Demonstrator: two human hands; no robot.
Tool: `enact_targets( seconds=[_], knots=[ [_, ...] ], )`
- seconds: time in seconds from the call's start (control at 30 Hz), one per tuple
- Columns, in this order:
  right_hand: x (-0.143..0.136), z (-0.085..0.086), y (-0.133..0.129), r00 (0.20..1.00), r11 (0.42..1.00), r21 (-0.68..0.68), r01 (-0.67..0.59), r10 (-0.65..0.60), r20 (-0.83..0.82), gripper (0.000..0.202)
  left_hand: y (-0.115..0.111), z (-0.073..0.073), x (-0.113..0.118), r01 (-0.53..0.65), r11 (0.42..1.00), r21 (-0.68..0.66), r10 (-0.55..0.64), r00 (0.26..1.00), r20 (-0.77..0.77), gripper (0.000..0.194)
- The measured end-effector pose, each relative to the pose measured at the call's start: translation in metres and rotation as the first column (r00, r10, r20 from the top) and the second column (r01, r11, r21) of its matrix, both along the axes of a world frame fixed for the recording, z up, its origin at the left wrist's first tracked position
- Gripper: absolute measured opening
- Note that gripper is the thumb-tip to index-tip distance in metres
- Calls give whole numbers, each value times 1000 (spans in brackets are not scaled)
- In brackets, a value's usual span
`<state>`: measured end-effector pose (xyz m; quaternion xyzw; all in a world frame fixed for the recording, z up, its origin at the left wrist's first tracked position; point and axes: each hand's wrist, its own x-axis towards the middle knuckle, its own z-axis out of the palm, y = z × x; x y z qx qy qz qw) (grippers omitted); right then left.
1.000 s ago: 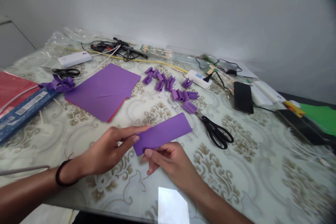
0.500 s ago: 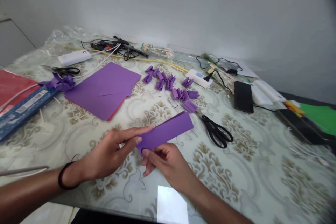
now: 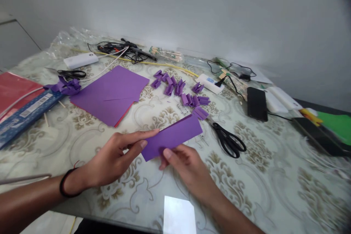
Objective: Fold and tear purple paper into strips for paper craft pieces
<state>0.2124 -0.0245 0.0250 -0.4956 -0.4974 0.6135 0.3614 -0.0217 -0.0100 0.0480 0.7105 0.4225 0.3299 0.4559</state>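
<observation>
A folded purple paper strip (image 3: pixel 175 135) is held between both hands above the table, slanting up to the right. My left hand (image 3: pixel 116 157) grips its left end, thumb in front and index finger along the upper edge. My right hand (image 3: pixel 189 168) pinches the lower edge near the middle, thumb on the front; its other fingers are partly hidden behind the paper. Beyond the strip lie several small folded purple pieces (image 3: pixel 179 87). Black-handled scissors (image 3: pixel 229 140) rest to the right, their blades partly under a folded piece.
Purple sheets (image 3: pixel 109 95) lie at the left over a red one, near crumpled purple strips (image 3: pixel 65 86), a blue box (image 3: pixel 30 119) and more scissors (image 3: pixel 71 74). A white power strip (image 3: pixel 210 83), phones (image 3: pixel 257 103) and cables are at the back and right.
My right hand has slid rightward along the strip's lower edge, uncovering its lower left corner. My left hand keeps its grip. The view has shifted slightly.
</observation>
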Motion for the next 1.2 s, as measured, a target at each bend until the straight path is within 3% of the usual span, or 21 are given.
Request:
enact_targets(
  seconds=[0.1,0.17,0.47,0.83,1.2],
  knots=[
    [15,-3,9,982,980,73,187,-183,-55,40,3,8,-2,-11,999,36,12,999,-36,35],
    [21,-3,12,974,970,104,218,-210,-80,35,4,11,-3,3,999,49,-1,999,-46,34],
    [14,9,5,986,976,149,159,-166,33,31,4,4,-2,19,999,47,-16,998,-65,31],
    [15,13,5,982,973,182,145,-165,96,33,6,8,-1,20,995,99,-16,999,-35,27],
    [12,16,5,988,975,174,136,-146,42,31,6,1,-4,53,996,66,-47,995,-93,30]
  ],
)
